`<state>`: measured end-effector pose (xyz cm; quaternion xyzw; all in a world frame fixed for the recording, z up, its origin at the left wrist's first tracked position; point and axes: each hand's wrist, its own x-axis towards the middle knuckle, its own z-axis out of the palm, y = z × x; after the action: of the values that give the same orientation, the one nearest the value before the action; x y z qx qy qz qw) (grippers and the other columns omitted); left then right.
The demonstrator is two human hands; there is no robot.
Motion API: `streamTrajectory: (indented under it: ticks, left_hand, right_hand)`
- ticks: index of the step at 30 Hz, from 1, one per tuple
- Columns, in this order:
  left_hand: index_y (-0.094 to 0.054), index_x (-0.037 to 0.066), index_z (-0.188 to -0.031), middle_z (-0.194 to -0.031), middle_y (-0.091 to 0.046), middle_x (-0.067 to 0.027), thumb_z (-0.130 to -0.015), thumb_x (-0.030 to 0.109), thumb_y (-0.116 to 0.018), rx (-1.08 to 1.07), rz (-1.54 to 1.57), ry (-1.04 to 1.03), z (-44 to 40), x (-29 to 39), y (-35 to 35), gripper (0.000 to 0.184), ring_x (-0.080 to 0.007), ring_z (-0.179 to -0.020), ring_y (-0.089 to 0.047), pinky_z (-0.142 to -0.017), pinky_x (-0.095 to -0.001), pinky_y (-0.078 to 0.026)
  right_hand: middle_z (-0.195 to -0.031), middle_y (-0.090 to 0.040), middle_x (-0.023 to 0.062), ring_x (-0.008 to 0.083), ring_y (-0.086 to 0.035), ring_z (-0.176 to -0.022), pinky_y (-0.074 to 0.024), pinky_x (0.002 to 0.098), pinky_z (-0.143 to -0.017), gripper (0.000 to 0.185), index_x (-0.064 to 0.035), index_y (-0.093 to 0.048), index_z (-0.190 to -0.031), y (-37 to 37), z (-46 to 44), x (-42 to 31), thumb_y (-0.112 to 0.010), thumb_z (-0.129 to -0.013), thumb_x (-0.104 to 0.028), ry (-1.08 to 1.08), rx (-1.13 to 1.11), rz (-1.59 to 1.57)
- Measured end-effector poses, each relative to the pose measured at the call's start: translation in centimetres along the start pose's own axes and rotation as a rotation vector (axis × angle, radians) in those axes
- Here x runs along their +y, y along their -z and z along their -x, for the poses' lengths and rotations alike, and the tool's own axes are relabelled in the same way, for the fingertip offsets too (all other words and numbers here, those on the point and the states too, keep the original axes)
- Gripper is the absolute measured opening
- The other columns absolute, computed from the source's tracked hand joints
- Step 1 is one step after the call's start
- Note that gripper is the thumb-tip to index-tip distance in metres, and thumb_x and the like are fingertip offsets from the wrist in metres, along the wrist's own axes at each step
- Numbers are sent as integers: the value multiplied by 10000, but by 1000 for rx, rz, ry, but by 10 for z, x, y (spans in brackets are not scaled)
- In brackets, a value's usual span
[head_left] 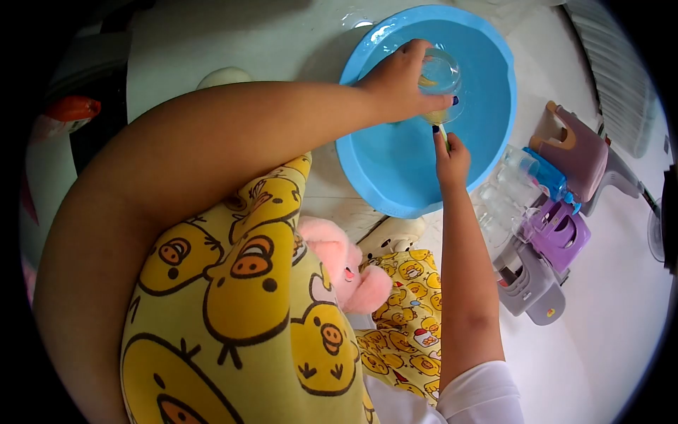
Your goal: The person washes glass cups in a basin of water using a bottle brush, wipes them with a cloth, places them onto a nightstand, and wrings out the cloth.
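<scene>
My left hand [406, 83] is wrapped round a clear drinking glass [443, 69], tilted over the large blue basin [353, 166] of water. Just below it, my right hand [453, 161] grips a thin brush [443, 134] with a greenish handle. The brush's pale head is at the glass, partly hidden by my left fingers. Both hands are above the water, close together.
Right of the basin are several clear glasses [503, 194], a blue pump bottle [547, 172], and mauve [575, 152], purple [561, 233] and grey [524, 283] plastic items. Pink fluffy footwear [335, 258] is below. An orange-topped container [73, 108] lies far left.
</scene>
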<state>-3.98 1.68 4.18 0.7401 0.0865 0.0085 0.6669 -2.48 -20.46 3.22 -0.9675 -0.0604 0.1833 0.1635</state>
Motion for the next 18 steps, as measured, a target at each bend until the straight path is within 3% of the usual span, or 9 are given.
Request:
streamTrajectory:
  ticks: [8, 14, 18]
  left_hand:
    - [-300, -12, -1180, -1157, -451, -244, -696, 345, -697, 109, -21, -67, 0, 0, 1, 721, -319, -1060, -484, -789, -354, -461]
    - [-308, -12, -1172, -1140, -458, -240, -692, 348, -699, 39, 52, 13, -1, 2, 3, 717, -292, -988, -523, -735, -327, -484]
    - [-318, -15, -1165, -1103, -482, -226, -693, 345, -698, -13, 31, -21, -1, 2, 3, 705, -277, -963, -534, -739, -338, -487]
  right_hand:
    - [-501, -377, 109, 167, -348, -455, -306, 302, -444, 364, -5, -496, -633, 18, -7, 8, -542, -836, -303, 6, 177, -305]
    - [-526, -416, 129, 239, -372, -458, -323, 307, -447, 326, -5, -468, -626, 31, -9, -1, -574, -810, -253, 286, 47, 0]
    - [-543, -437, 141, 263, -384, -469, -340, 318, -456, 293, -7, -469, -639, 28, -9, -15, -570, -806, -226, 316, 112, -89]
